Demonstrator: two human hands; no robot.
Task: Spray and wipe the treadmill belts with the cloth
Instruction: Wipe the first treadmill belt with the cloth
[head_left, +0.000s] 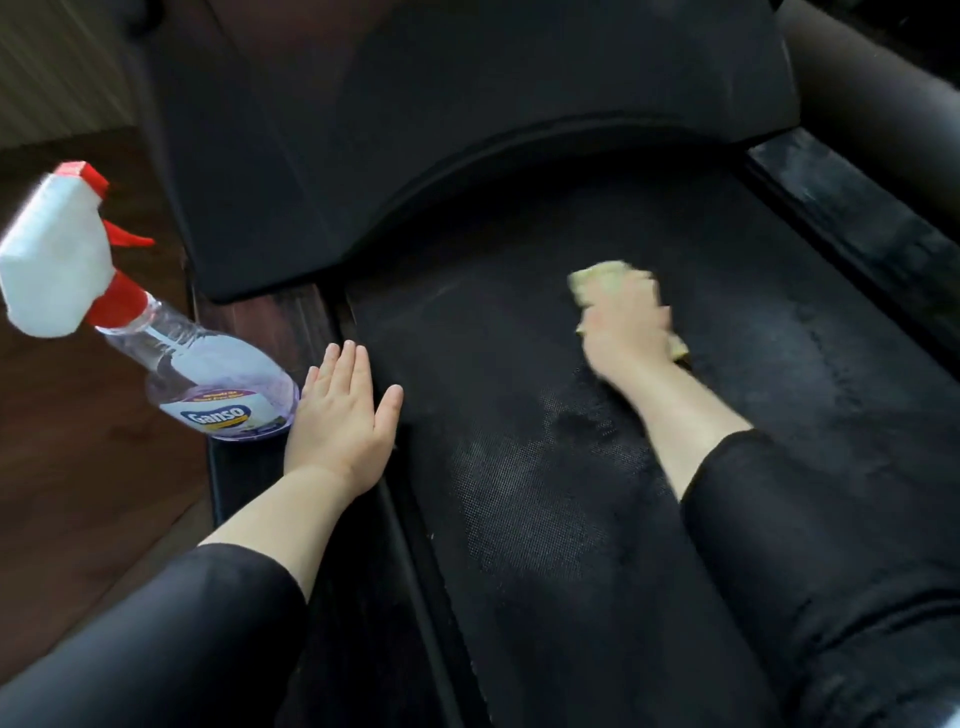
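Note:
The black treadmill belt (519, 415) runs from the bottom up the middle of the view, with a damp textured patch near its centre. My right hand (626, 322) presses a yellow cloth (605, 275) flat on the belt's far part; the hand is blurred. My left hand (340, 415) rests flat, fingers straight, on the left side rail (270, 332) at the belt's edge. A clear spray bottle (171, 358) with a white and red trigger head stands on that rail, just left of my left hand.
The black motor cover (415, 130) rises at the belt's far end. The right side rail (857, 223) looks streaked. A dark upright post (872, 93) stands at the top right. Brown wooden floor (78, 467) lies to the left.

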